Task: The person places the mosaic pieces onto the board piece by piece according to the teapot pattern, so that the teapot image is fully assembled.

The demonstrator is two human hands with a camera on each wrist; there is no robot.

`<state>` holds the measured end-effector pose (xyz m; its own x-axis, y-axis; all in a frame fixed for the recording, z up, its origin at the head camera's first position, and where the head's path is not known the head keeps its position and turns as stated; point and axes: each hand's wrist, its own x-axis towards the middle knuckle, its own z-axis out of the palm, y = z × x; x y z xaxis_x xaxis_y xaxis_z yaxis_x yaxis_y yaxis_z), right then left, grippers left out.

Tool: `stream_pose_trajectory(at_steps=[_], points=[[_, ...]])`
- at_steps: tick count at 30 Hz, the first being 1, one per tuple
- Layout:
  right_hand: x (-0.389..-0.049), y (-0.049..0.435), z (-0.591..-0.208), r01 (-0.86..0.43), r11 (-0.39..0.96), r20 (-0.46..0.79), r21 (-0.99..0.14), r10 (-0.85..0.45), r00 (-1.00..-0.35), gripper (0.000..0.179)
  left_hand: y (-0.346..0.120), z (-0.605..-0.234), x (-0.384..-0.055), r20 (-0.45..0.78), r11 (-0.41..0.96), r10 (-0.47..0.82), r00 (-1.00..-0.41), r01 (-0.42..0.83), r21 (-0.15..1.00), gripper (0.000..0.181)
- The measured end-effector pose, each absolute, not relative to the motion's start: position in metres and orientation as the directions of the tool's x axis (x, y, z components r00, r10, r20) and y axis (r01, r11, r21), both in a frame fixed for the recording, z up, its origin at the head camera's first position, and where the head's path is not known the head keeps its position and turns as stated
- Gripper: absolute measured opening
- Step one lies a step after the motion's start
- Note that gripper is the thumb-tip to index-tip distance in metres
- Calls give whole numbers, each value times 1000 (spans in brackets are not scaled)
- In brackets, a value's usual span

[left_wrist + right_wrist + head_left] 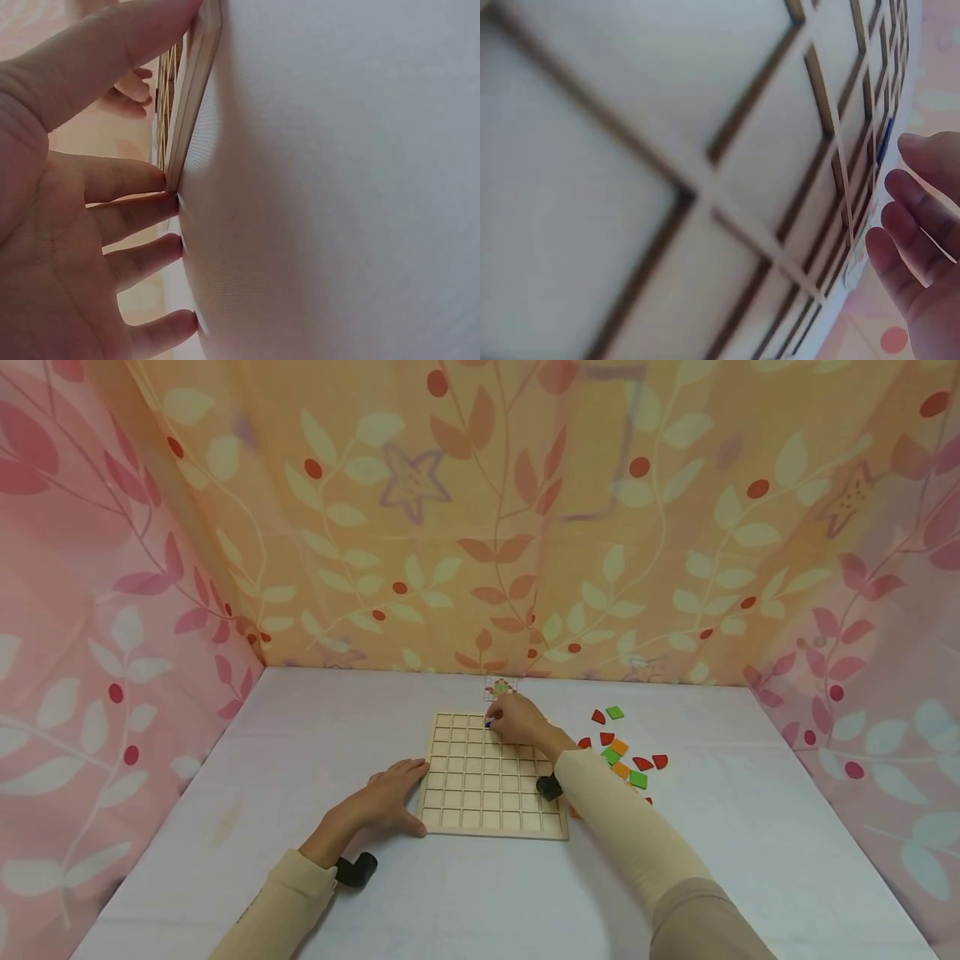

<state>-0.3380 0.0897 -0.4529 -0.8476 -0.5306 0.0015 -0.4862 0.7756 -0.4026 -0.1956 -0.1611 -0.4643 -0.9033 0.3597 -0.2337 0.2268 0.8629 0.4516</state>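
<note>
A small blue piece [489,723] is near the 12 o'clock edge of a gridded wooden board [473,765]. It lies at about 9 o'clock from the right hand [519,718], the nearer one; whether that hand pinches it, I cannot tell. In the right wrist view, the piece's visible strip runs 1 to 7 o'clock. The left hand [392,795], fingers spread, touches the board's 9 o'clock side

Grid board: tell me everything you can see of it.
The grid board looks like pale wood, with thin ridges making square cells inside a rim. It lies flat on the white cloth. Most visible cells are bare. The left hand touches its left edge; the right hand hides some far cells.
</note>
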Motion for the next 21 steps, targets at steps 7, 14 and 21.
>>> stream_pose_trajectory(at_steps=[7, 14, 21], points=[[-344, 113, -446, -451, 794, 8, -408, -491, -871, 23, -161, -464, -195, -238, 863, 356, -904, 221, 455, 103], [-347, 141, -441, -393, 840, 11, -375, -420, -907, 24, -161, -464, -196, -245, 867, 356, -902, 221, 447, 103], [-347, 172, -441, -287, 901, -8, -325, -306, -952, 25, -161, -462, -194, -244, 862, 368, -897, 231, 452, 102]])
